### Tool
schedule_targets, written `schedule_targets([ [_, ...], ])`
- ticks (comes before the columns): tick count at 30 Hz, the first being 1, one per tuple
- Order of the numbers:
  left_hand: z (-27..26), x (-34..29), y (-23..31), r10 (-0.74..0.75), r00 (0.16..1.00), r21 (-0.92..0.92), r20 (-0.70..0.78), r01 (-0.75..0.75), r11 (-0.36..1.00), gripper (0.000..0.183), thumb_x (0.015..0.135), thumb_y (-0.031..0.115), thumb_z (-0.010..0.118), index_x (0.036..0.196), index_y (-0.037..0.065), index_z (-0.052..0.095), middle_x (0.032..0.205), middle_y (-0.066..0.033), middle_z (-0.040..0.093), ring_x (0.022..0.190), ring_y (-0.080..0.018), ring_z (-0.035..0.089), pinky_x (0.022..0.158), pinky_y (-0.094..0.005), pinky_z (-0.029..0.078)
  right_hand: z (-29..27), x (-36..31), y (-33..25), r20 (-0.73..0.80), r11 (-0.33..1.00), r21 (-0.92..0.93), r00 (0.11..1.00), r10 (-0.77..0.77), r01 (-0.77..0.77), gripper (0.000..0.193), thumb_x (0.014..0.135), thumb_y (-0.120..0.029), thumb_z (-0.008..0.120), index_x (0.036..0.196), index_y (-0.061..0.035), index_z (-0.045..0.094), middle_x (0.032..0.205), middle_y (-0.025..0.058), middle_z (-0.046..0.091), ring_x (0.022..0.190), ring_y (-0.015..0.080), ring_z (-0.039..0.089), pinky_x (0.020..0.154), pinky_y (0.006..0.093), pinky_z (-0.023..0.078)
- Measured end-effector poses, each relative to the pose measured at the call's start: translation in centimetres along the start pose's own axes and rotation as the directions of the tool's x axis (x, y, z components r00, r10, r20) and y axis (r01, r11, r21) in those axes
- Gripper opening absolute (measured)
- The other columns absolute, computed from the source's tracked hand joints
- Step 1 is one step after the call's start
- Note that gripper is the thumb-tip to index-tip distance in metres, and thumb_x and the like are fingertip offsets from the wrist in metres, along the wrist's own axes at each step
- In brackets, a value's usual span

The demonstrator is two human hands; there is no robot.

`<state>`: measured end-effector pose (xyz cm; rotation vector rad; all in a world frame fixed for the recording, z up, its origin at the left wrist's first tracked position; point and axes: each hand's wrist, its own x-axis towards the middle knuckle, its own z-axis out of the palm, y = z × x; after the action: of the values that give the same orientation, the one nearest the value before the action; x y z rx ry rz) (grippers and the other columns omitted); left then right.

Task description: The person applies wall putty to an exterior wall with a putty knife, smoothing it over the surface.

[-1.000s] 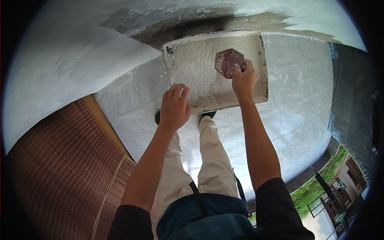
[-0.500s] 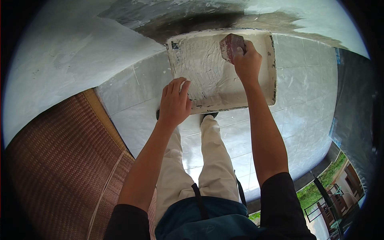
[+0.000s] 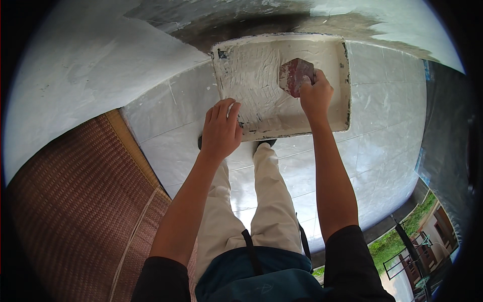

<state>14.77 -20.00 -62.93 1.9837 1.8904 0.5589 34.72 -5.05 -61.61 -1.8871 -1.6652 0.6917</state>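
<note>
The fingers of the right hand (image 3: pixel 316 94) are curled shut around the handle of a broad, reddish-brown putty knife (image 3: pixel 296 75), whose flat blade lies against the white, plaster-coated bed of a shallow rectangular tray (image 3: pixel 345 85). The blade appears laid low and nearly flat to the tray, which would suit scraping or gathering the paste rather than digging into it. The fingers of the left hand (image 3: pixel 220 130) are together and bent over the tray's near rim at its left corner, thumb tucked out of sight; they seem to clamp the edge, so the tray is held steady and level in front of the body while the knife works across it. The tray hangs above the white tiled floor (image 3: pixel 382 141), close to the rough grey-and-white plastered wall (image 3: pixel 100 60) ahead, with its surface ridged by tool marks.

From the wrists back, both forearms reach forward and slightly up, bare to black sleeves; the right arm is straighter, the left is angled inward. Below are pale trousers and a dark shoe on the tiles, and a brown woven mat (image 3: pixel 75 211) lies to the left.
</note>
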Motion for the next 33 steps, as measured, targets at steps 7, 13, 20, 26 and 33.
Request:
schedule_targets([
  [7, 0.0, -0.6, 0.1, 0.005, 1.000, 0.005, -0.009, -0.005, 1.000, 0.045, 0.075, 0.005, 0.060, 0.119, 0.003, 0.052, 0.123, -0.0128, 0.052, 0.117, -0.0305, 0.051, 0.097, -0.0439, 0.041, -0.2, -2.1, 0.7, 0.084, 0.998, 0.027, 0.995, 0.059, -0.061, 0.025, 0.080, -0.006, 0.059, 0.103, 0.0039, 0.066, 0.083, 0.0222, 0.070, 0.078, 0.0380, 0.069, 0.075, 0.0413, 0.053],
  [13, -0.5, -1.1, 0.2, -0.010, 1.000, 0.017, 0.006, 0.010, 1.000, 0.044, 0.075, 0.005, 0.059, 0.118, 0.002, 0.053, 0.123, -0.0132, 0.052, 0.118, -0.0308, 0.050, 0.098, -0.0443, 0.040, 0.3, -3.1, 3.1, 0.256, 0.979, 0.109, 0.957, 0.140, -0.172, 0.026, 0.080, -0.006, 0.060, 0.104, 0.0035, 0.066, 0.088, 0.0220, 0.071, 0.083, 0.0314, 0.070, 0.078, 0.0377, 0.052],
  [20, -4.3, -0.3, 0.2, 0.011, 1.000, 0.054, -0.023, -0.010, 0.998, 0.045, 0.075, 0.005, 0.059, 0.119, 0.002, 0.053, 0.123, -0.0132, 0.052, 0.119, -0.0307, 0.049, 0.099, -0.0445, 0.040, -2.7, -4.0, -1.1, 0.572, 0.638, 0.544, 0.797, 0.194, -0.546, 0.026, 0.090, -0.002, 0.058, 0.115, 0.0061, 0.060, 0.095, 0.0087, 0.070, 0.078, 0.0131, 0.065, 0.072, 0.0278, 0.050],
  [26, -11.8, 3.8, 1.0, 0.082, 0.989, 0.174, -0.124, -0.060, 0.983, 0.046, 0.075, 0.005, 0.060, 0.120, 0.003, 0.053, 0.124, -0.0130, 0.052, 0.122, -0.0309, 0.049, 0.101, -0.0443, 0.039, -7.3, -2.3, -5.2, 0.585, 0.472, 0.664, 0.796, 0.154, -0.580, 0.023, 0.090, -0.002, 0.059, 0.112, 0.0022, 0.055, 0.099, 0.0096, 0.066, 0.079, 0.0154, 0.066, 0.073, 0.0296, 0.054],
  [33, -21.9, 9.1, 3.7, 0.200, 0.941, 0.297, -0.274, -0.115, 0.948, 0.047, 0.074, 0.006, 0.060, 0.121, 0.004, 0.054, 0.127, -0.0128, 0.052, 0.126, -0.0307, 0.047, 0.104, -0.0449, 0.038, -12.9, -1.7, -11.9, 0.572, 0.401, 0.742, 0.819, 0.041, -0.538, 0.030, 0.084, 0.001, 0.058, 0.112, -0.0006, 0.049, 0.104, 0.0118, 0.062, 0.091, 0.0211, 0.066, 0.082, 0.0377, 0.057],
])
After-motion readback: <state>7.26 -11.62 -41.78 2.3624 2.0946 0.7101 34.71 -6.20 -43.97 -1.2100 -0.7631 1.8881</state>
